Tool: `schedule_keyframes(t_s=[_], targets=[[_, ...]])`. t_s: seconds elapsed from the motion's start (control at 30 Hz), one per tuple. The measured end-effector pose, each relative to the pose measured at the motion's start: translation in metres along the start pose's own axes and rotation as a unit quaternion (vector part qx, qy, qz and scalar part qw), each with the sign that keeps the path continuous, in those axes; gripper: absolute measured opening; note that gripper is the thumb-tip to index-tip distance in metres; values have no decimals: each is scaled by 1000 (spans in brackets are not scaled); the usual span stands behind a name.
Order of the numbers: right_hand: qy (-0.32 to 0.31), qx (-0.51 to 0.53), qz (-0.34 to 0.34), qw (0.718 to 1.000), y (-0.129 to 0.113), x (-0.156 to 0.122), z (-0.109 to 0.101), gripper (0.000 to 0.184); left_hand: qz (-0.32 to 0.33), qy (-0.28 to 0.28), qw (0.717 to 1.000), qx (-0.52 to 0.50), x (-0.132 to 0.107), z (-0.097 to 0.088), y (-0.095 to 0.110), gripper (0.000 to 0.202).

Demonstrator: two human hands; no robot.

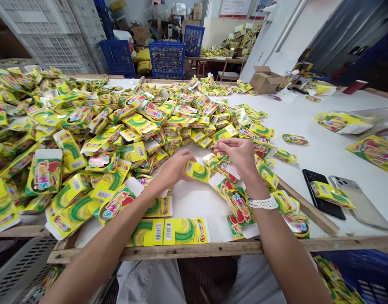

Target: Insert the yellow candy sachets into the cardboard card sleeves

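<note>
Left fingers: your left hand (170,169) is bunched, its fingers (183,163) closed against the left end of a yellow-and-green printed carton blank (198,171).
Right fingers: your right hand (238,155) is just beside that blank, its fingers (219,146) pinched narrow; you show nothing held between them.
Carton blank: it lies between your hands, tilted, its far edge over the white bench (323,147).
Right wrist: you wear a white beaded bracelet (263,203).
Near your hands: two flat printed cards (167,231) lie by the bench's front wooden rail (168,252).
Left of you: a large heap of similar printed blanks (70,126) covers the bench.
Right of you: a black smartphone (322,194) lies beside a silver smartphone (360,202), with a folded blank (331,194) across them.
Far end: a cardboard box (265,79) sits on the bench; blue plastic crates (167,59) stand beyond.
Floor, lower right: a blue crate (355,270) holds more blanks.
</note>
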State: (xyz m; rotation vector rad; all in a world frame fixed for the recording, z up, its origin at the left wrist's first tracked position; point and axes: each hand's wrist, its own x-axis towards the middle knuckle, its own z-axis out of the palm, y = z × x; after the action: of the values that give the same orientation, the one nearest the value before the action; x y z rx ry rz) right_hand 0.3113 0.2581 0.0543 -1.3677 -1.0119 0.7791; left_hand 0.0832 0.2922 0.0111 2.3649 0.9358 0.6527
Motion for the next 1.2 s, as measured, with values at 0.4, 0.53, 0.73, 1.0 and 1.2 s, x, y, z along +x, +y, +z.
schedule_keyframes(t_s=[0.4, 0.53, 0.73, 1.0, 1.2], targets=[[-212, 36, 26, 976, 1, -17, 26, 84, -190, 158, 892, -379, -2, 11, 26, 51], [-176, 32, 1, 984, 4, -14, 26, 87, -179, 61, 777, -600, -2, 8, 33, 43], [-128, 10, 5, 992, 8, -19, 30, 70, -178, 65, 786, -589, -5, 3, 37, 61], [-144, -28, -30, 989, 8, -20, 28, 55, -167, 63, 859, -479, -7, 5, 34, 81], [-154, -23, -27, 987, 6, -20, 26, 48, -158, 52, 865, -473, -5, 7, 29, 87]])
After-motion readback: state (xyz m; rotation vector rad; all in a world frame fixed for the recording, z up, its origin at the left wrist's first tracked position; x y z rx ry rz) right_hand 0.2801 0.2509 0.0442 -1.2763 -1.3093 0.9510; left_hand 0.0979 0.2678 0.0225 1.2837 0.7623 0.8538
